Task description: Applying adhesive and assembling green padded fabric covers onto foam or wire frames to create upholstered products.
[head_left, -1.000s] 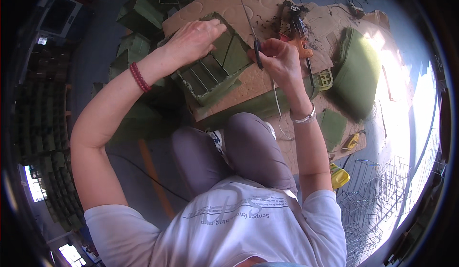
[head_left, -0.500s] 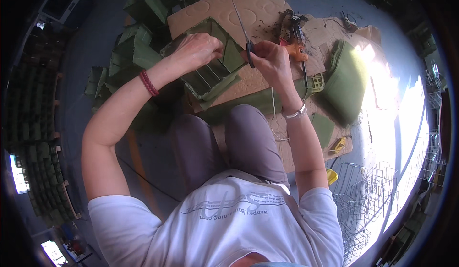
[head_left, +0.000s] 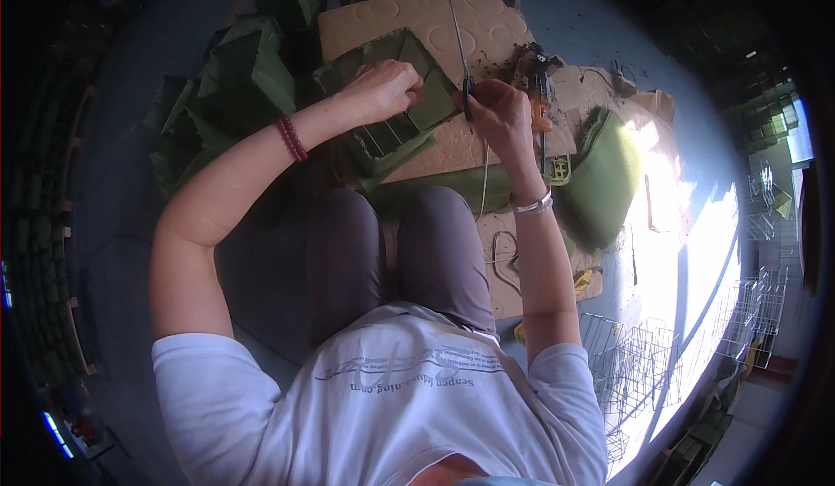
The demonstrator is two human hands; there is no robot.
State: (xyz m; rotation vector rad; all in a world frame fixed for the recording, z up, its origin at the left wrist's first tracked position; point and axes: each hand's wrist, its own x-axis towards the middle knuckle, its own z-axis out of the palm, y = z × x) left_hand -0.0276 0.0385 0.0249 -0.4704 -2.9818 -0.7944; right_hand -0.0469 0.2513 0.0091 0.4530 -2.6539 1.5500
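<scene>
My left hand (head_left: 385, 92) is closed over a green fabric box (head_left: 371, 166) that has thin metal wires across its inside. Its fingers are curled together, and whatever they pinch is hidden. To the right, my right hand (head_left: 504, 113) grips a pair of scissors (head_left: 458, 38) by the black handles. The long blades point away from me, up past the box's right side, and look close together. The box rests on brown cardboard (head_left: 348, 29) in front of my knees.
An orange-handled glue gun (head_left: 541, 119) lies right of my right hand among dark scraps. Folded green fabric (head_left: 603, 177) sits farther right. Several green fabric boxes (head_left: 248, 64) crowd the left. Wire frames (head_left: 639, 355) stand on the sunlit floor, lower right.
The view has shifted a little. My left hand stays closed over the box, with slightly turned fingers. My right hand still grips the scissors beside the box, blades pointing away.
</scene>
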